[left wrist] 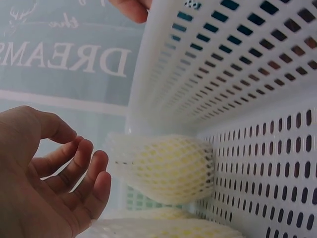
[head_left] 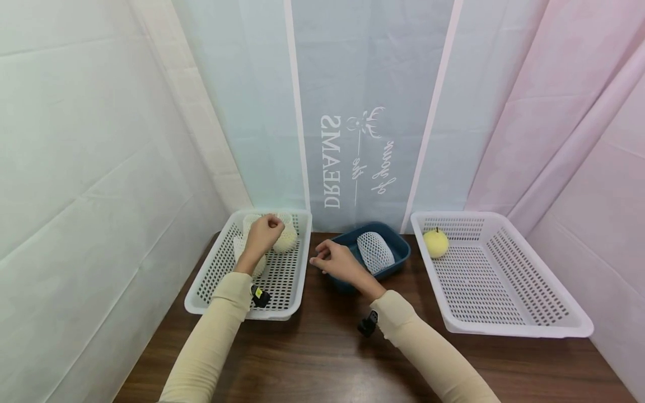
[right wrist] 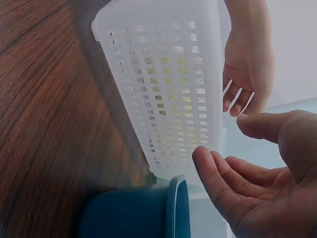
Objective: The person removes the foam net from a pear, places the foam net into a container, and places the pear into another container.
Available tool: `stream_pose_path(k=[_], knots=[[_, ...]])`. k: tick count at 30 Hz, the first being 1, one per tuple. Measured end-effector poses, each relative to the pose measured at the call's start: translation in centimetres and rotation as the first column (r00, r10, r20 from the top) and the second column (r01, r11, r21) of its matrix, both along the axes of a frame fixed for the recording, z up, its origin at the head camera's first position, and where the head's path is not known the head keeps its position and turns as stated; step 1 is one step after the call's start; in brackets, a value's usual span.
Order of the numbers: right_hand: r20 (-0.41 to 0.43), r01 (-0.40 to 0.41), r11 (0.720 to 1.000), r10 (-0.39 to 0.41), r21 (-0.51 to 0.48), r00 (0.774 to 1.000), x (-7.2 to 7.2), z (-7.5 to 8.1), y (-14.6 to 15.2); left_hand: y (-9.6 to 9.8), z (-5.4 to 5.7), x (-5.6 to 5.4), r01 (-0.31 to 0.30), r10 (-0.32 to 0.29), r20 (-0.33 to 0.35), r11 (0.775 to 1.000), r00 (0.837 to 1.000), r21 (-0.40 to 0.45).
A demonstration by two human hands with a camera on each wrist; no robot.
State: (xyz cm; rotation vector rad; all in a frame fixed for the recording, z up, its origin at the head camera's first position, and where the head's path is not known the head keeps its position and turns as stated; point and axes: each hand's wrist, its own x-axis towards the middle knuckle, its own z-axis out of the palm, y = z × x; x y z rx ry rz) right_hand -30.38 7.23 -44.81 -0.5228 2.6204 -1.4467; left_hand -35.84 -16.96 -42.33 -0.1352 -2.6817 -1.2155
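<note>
Slack, empty left hand (head_left: 263, 235) partly hides netted fruit (head_left: 285, 239) in the basket (head_left: 283, 280) nine o'clock from the tub (head_left: 399, 249); right hand (head_left: 336, 260) equally slack, empty.

From my station I see three containers along the far edge of the bench (head_left: 322, 358), with a curtain (head_left: 363, 67) behind them. The left basket (head_left: 282, 280) stands toward the far left corner, the right basket (head_left: 484, 280) toward the far right corner, and the tub (head_left: 400, 246) sits between the two. In the left basket, netted fruits (head_left: 285, 239) lie toward its far edge — one by the far right corner. A foam net (head_left: 375, 253) lies in the tub. In the right basket I find a single fruit (head_left: 435, 244) at the far left corner. The left hand (head_left: 263, 234) is above the left basket; the right hand (head_left: 339, 261) is at the tub's left edge — fingers toward the left basket.
</note>
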Motion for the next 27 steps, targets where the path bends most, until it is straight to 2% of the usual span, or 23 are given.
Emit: stream_pose_path(k=[10,19,27], knots=[[0.027,0.022,1.000,-0.022,0.014,0.999,-0.1,-0.1,-0.7,-1.7,-0.1,0.1,-0.045,0.045,0.010,0.999,0.999,0.008],[0.053,0.022,1.000,-0.022,-0.006,0.998,-0.3,-0.4,-1.2,-2.9,-0.2,0.1,-0.128,0.128,0.009,0.992,0.992,0.005],[0.079,0.013,0.998,-0.008,-0.059,0.997,-0.4,-0.6,-1.5,-3.7,-0.3,0.2,-0.173,0.175,0.026,0.982,0.984,-0.071]])
